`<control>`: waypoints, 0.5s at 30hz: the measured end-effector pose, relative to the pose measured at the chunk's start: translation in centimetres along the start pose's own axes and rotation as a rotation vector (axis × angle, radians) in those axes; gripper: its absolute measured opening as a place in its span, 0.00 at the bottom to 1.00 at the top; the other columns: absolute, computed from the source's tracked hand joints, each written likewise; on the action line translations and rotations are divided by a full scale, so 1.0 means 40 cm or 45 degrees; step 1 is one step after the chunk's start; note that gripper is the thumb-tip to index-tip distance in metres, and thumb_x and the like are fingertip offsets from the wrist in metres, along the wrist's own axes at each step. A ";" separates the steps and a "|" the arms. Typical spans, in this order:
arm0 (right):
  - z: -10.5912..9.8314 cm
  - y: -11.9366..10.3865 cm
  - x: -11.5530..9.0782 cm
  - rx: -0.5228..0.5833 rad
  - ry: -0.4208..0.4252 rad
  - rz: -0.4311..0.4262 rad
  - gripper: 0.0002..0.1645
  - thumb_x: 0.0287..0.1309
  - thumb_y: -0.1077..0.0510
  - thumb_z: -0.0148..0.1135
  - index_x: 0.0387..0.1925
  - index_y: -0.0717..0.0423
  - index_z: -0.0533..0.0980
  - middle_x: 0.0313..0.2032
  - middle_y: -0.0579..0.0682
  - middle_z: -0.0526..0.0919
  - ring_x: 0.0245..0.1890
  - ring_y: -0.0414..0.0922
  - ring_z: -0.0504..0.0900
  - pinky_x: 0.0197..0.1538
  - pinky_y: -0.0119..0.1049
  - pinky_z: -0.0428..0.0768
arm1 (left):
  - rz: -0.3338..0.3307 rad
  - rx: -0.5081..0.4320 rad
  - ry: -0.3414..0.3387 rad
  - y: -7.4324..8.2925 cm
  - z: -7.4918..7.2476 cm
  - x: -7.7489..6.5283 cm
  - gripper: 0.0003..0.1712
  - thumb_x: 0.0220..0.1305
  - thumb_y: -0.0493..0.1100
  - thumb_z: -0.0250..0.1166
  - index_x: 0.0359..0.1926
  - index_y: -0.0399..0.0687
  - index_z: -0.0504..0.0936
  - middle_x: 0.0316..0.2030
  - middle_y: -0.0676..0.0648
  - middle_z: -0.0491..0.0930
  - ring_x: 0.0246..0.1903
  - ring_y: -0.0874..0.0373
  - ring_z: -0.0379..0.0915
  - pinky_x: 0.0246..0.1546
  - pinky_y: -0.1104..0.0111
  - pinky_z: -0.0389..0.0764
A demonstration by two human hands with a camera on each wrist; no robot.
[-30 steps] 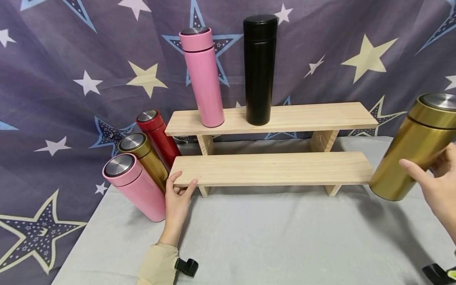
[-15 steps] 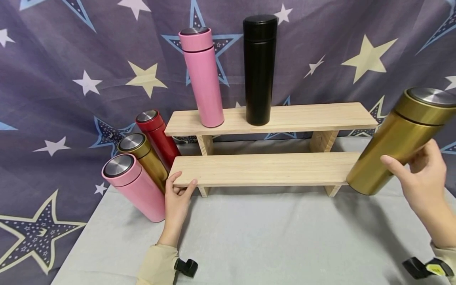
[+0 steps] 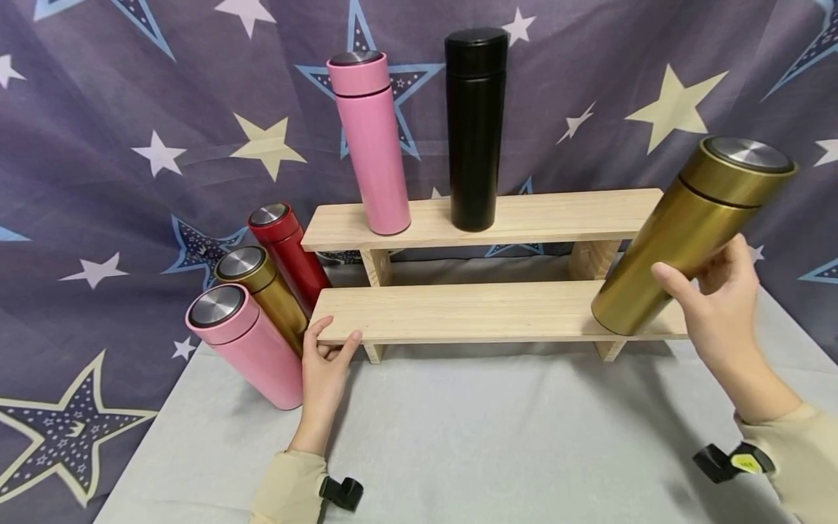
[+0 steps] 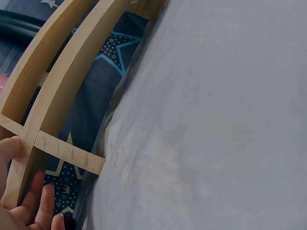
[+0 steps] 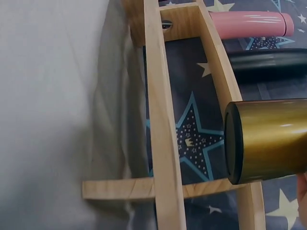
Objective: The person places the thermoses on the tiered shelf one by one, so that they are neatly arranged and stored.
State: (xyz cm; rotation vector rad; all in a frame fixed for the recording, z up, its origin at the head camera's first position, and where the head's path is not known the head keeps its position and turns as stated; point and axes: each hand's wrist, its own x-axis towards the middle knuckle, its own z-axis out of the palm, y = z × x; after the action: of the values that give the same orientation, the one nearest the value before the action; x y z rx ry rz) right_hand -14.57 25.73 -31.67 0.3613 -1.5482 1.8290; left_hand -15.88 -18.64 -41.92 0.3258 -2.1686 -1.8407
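My right hand [image 3: 723,309] grips a gold thermos bottle [image 3: 677,229] with a steel-topped lid. The bottle leans, lid to the right, its base overlapping the right part of the lower board in the head view. In the right wrist view, the dark base of this gold bottle [image 5: 273,139] faces the two-tier wooden shelf [image 5: 165,124]. My left hand [image 3: 324,378] holds the left end of the lower board [image 3: 471,313], thumb and fingers on either side of it. On the upper board [image 3: 569,215] stand a pink thermos [image 3: 374,153] and a black thermos [image 3: 476,138].
Left of the shelf, close to my left hand, stand a pink bottle [image 3: 258,356], a gold bottle [image 3: 271,291] and a red bottle [image 3: 294,255]. A grey cloth [image 3: 484,429] covers the table. Behind hangs a star-patterned curtain [image 3: 216,94].
My right hand has carried the gold thermos leftward from beyond the shelf's right end to over the lower board, tilting it more. The left hand has stayed in place.
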 end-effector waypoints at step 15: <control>0.070 0.006 0.058 -0.001 0.013 -0.014 0.36 0.43 0.76 0.68 0.58 0.61 0.72 0.47 0.56 0.77 0.45 0.45 0.77 0.47 0.28 0.72 | -0.001 0.004 -0.007 0.001 -0.001 0.001 0.34 0.65 0.43 0.69 0.67 0.46 0.64 0.47 0.33 0.78 0.34 0.68 0.77 0.36 0.78 0.75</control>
State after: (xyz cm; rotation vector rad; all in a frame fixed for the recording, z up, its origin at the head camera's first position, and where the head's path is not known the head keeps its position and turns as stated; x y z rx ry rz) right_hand -17.02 23.85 -29.70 0.3589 -1.5366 1.8192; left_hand -15.88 -18.69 -41.88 0.3230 -2.1756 -1.8414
